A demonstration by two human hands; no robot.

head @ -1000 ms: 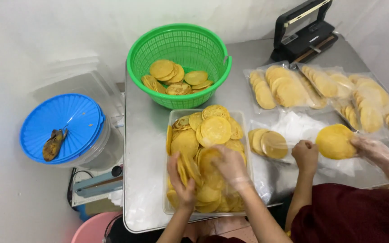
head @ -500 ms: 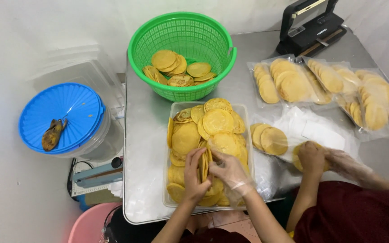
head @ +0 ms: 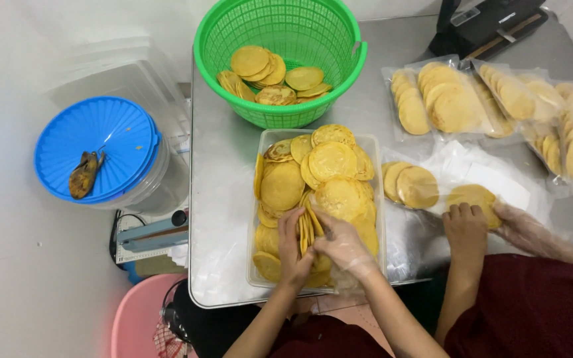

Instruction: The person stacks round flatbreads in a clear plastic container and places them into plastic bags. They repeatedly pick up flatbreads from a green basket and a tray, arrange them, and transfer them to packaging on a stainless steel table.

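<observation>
Table [head: 227, 199]: a bare steel top that fills the middle of the view and carries nearly everything named below.
Green basket [head: 339, 79]: round mesh plastic, at the far edge of the table, with a loose pile of yellow crackers inside.
Blue-lidded tub [head: 101, 149]: clear container off the table's left side; a small brown object lies on its blue lid.
Clear tray [head: 374, 199]: rectangular, on the table just in front of the green basket, heaped with round yellow crackers.
Bagged crackers [head: 445, 99]: several clear bags of the same discs, lying flat at the far right of the table, overlapping one another.
Sealer [head: 492, 23]: black machine at the far right corner, behind the bagged crackers.
Co-worker's hands [head: 465, 229]: at the right, one bare and one in a thin clear glove, both on a yellow disc beside two flat discs in plastic.
Stack of crackers [head: 308, 229]: the thing in hand, a short row of discs stood on edge inside the near half of the clear tray.
Left hand [head: 292, 248]: bare, fingers curled against the left side of the stack of crackers.
Right hand [head: 343, 244]: in a thin clear glove, fingers closed on the right side of the stack of crackers, pressing it toward the left hand.
</observation>
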